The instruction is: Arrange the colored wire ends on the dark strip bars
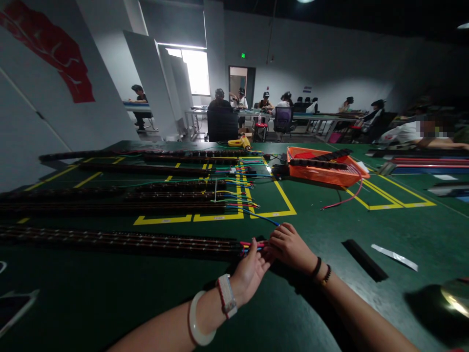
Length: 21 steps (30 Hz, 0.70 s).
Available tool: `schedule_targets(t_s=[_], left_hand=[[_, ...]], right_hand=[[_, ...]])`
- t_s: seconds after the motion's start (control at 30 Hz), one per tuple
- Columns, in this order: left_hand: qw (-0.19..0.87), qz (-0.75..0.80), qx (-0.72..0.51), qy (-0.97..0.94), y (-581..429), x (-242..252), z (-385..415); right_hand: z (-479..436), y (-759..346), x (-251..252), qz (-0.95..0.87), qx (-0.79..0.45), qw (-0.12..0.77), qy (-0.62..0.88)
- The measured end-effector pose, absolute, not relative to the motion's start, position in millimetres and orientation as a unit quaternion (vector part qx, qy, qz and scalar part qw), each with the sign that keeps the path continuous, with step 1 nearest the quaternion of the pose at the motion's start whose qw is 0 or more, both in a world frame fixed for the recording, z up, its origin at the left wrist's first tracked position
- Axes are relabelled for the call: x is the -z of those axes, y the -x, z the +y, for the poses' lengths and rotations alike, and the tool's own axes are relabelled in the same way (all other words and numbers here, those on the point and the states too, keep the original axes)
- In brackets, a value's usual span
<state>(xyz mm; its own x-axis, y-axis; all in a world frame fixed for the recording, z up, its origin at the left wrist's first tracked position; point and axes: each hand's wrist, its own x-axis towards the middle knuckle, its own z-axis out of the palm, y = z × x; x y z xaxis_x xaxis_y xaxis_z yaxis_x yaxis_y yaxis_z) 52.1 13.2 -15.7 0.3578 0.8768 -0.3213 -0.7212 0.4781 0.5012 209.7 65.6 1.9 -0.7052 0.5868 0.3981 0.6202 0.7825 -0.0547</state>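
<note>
A long dark strip assembly point(120, 240) lies across the green table point(110, 298) in front of me, and coloured wires point(251, 244) stick out of its right end. My left hand point(251, 274), wearing a pale bangle and a watch, reaches to those wire ends with its fingers stretched toward them. My right hand point(289, 247), with dark bead bracelets on the wrist, lies curled over the same wire ends, fingers bent down on them. The two hands touch each other at the strip's end.
More long dark strips point(146, 198) with coloured wires lie further back among yellow tape marks. An orange basket point(326, 168) stands at the back right, a red wire point(344, 198) trailing from it. A black strip piece point(364, 259) and a white slip point(394, 256) lie to the right. Several people sit at far tables.
</note>
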Motion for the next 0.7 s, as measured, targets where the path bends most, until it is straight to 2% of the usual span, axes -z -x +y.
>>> schedule_targets(t_s=[0.13, 0.37, 0.7], left_hand=[[0.815, 0.283, -0.484, -0.145, -53, 15, 12], [0.808, 0.269, -0.501, -0.155, -53, 15, 11], [0.787, 0.309, -0.519, -0.127, -55, 13, 9]], right_hand=[[66, -208, 0, -0.908, 0.0, 0.225, 0.354], [72, -204, 8, -0.84, -0.162, 0.286, 0.431], [117, -186, 7, -0.793, -0.3, 0.309, 0.43]])
